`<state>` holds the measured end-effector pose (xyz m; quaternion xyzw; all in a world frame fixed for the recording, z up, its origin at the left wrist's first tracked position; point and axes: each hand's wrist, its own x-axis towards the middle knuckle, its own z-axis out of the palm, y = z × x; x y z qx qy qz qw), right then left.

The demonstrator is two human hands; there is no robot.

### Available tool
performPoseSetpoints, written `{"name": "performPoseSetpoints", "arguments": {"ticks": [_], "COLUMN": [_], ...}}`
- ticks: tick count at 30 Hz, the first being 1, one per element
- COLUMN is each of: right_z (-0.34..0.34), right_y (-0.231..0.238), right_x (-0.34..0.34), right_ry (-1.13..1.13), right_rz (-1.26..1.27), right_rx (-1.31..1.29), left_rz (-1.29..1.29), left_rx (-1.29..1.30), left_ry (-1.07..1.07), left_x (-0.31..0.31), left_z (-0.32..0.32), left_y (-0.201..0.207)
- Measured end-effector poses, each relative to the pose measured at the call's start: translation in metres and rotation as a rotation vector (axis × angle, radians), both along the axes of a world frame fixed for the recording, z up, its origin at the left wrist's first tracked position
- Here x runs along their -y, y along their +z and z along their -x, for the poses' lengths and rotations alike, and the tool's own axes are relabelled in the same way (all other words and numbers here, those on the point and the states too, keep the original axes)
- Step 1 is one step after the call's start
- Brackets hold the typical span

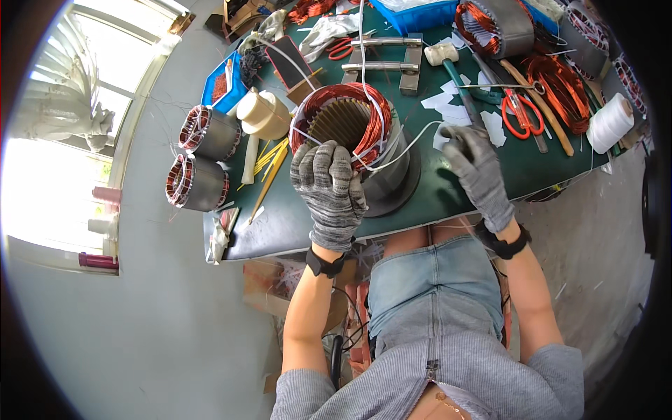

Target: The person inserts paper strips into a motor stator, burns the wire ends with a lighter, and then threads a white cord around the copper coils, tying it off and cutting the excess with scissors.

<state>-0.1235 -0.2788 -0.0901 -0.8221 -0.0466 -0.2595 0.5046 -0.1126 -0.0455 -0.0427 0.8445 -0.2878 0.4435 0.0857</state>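
A motor stator [383, 183] stands on the table before me, its grey metal body topped by a ring of red copper winding [378, 126]. Yellowish slot liners [339, 122] line the bore. My left hand [325, 185], in a grey knitted glove, curls its fingers over the near left edge of the winding. White cord [402, 158] loops from the winding's near right side toward my right hand [479, 171]. That hand, gloved too, is raised right of the stator with fingers bent around the cord's far part; the fingertips are slightly blurred.
Two smaller wound stators [198, 183] sit at the left. Beside them are a cream cord spool [262, 114] and a blue tray [222, 84]. Rightward lie a mallet [451, 73], red-handled scissors [521, 115], copper coils [558, 91] and a white thread spool [610, 124].
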Motion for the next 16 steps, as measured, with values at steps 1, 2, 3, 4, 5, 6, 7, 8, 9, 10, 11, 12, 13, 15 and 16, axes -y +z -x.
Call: {"name": "performPoseSetpoints", "arguments": {"ticks": [1,2,3,4,5,6,7,8,9,10,11,12,13,15,16], "right_z": [-0.005,-0.009,0.0,-0.001,-0.003,-0.004,0.0,0.003,-0.001,-0.003,-0.001,-0.002,-0.002,-0.009,-0.012], "right_y": [0.003,0.008,0.044,0.049,0.052,0.056,0.062,0.068,0.059,0.055,0.056,0.059,0.07,0.074,0.073], "right_x": [-0.006,-0.018,-0.034,-0.034,-0.034,-0.035,-0.034,-0.041,-0.046,-0.053,-0.056,-0.056,-0.055,-0.053,-0.051], "right_ry": [0.167,0.333,0.503,0.505,0.608,0.711,0.715,0.678,0.643,0.593,0.585,0.582,0.646,0.683,0.756], "right_rz": [0.035,0.068,-0.631,-0.631,-0.792,-0.952,-0.859,-0.76,-0.562,-0.363,-0.361,-0.357,-0.48,-0.635,-0.789], "right_rx": [0.116,0.235,-0.355,-0.354,-0.446,-0.539,-0.51,-0.431,-0.216,-0.007,0.029,0.032,-0.117,-0.363,-0.449], "left_rz": [0.02,0.014,0.031,0.052,0.066,0.068,0.066,0.066,0.069,0.073,0.081,0.089,0.1,0.102,0.103], "left_rx": [0.018,0.016,0.006,-0.004,0.005,0.008,0.008,0.008,0.013,0.016,0.015,0.014,0.027,0.006,-0.004], "left_ry": [-0.01,-0.011,-0.011,-0.014,-0.01,-0.011,-0.012,-0.013,-0.014,-0.018,-0.023,-0.028,-0.043,-0.026,-0.005], "left_x": [0.002,0.001,-0.004,-0.003,-0.001,0.0,0.001,0.001,0.002,0.002,0.002,0.002,0.001,0.0,0.002], "left_z": [0.0,0.001,0.0,0.0,-0.001,-0.001,0.0,0.0,0.0,0.0,0.0,0.0,-0.003,-0.003,-0.001], "left_y": [0.0,0.0,-0.002,-0.004,-0.005,-0.005,-0.004,-0.003,-0.002,-0.002,-0.004,-0.005,-0.008,-0.01,-0.006]}}
